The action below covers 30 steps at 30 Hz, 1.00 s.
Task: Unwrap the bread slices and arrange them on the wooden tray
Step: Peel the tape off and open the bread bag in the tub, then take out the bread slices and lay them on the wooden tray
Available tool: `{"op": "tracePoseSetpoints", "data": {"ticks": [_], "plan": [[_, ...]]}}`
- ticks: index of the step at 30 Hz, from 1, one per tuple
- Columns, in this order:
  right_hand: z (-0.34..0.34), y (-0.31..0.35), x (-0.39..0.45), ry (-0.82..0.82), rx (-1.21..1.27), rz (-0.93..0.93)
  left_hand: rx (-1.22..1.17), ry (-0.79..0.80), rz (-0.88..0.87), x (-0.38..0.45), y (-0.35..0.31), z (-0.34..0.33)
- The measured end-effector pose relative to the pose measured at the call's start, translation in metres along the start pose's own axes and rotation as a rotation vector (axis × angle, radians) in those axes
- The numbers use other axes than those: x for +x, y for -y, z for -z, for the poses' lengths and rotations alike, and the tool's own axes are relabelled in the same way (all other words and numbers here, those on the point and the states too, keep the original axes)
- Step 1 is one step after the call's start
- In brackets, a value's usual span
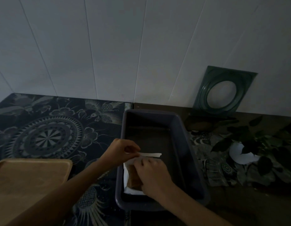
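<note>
Dim counter; unlabelled white wrapper [150, 155].

No text, label, brand, number or sign can be read here. The white paper wrap [150, 155] shows no print, and the patterned cloth [48, 128] carries only flowers and ornaments, no letters. The picture is dark.

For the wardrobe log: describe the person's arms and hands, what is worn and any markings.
Both forearms are bare as far as the frame shows, with no sleeve or cuff in view. The left hand and right hand wear no gloves. No watch, bracelet or ring shows on either, though the dim light could hide small details. No marks or bandages are visible. Fingernails look short on the left hand; the right's cannot be told.
</note>
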State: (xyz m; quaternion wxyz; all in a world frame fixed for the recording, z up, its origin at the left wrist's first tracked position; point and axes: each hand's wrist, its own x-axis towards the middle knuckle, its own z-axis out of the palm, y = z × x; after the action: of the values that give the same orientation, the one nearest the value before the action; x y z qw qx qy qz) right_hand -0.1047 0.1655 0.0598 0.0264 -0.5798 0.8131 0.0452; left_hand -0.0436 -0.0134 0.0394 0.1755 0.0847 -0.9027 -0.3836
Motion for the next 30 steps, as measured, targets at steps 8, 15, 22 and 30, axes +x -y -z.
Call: {"op": "tracePoseSetpoints", "data": {"ticks": [8, 15, 22, 30], "plan": [[0.043, -0.023, -0.021, -0.087, 0.114, 0.083, 0.008, 0.064, 0.033, 0.004, 0.001, 0.001], [0.084, -0.063, -0.022, -0.037, 0.342, 0.074, -0.028, 0.171, 0.072, 0.005, -0.002, 0.01], [0.106, -0.098, -0.018, -0.131, 0.545, 0.086, 0.013, 0.213, 0.068, 0.005, -0.021, 0.028], [0.121, -0.121, -0.005, -0.235, 0.755, 0.105, -0.317, 0.121, -0.028, -0.008, -0.05, 0.042]]}}
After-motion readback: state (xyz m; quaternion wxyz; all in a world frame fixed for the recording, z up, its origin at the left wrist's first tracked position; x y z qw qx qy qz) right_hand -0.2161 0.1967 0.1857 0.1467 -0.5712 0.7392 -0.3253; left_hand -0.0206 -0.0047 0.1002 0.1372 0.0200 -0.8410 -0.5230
